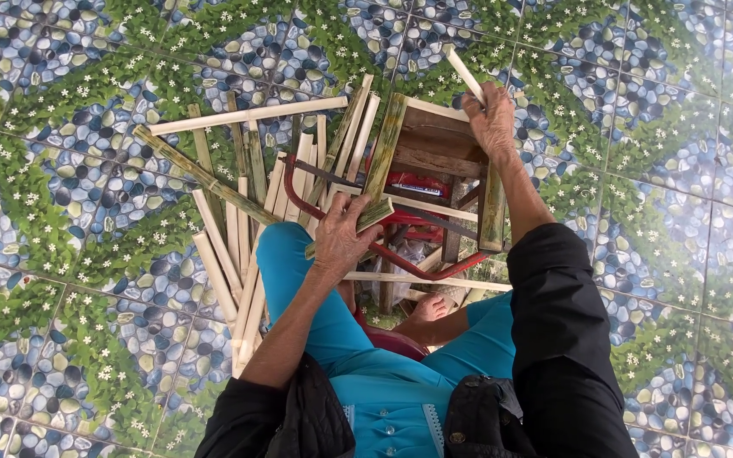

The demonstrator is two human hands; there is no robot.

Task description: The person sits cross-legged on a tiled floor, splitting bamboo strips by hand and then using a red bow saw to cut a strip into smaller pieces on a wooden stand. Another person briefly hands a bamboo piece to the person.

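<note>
bamboo frame [434, 161], lower half hidden by knees

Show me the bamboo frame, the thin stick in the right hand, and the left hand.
bamboo frame [386, 146], head view, left green post.
thin stick [463, 73], head view, mid-shaft above the fingers.
left hand [343, 233], head view, back of hand.

We saw no labels, signs or screens anywhere in the scene. The only thing resembling packaging was a crumpled clear plastic bag [406, 254] lying on the floor near the middle, partly hidden beneath the bamboo frame [434, 161].
</note>
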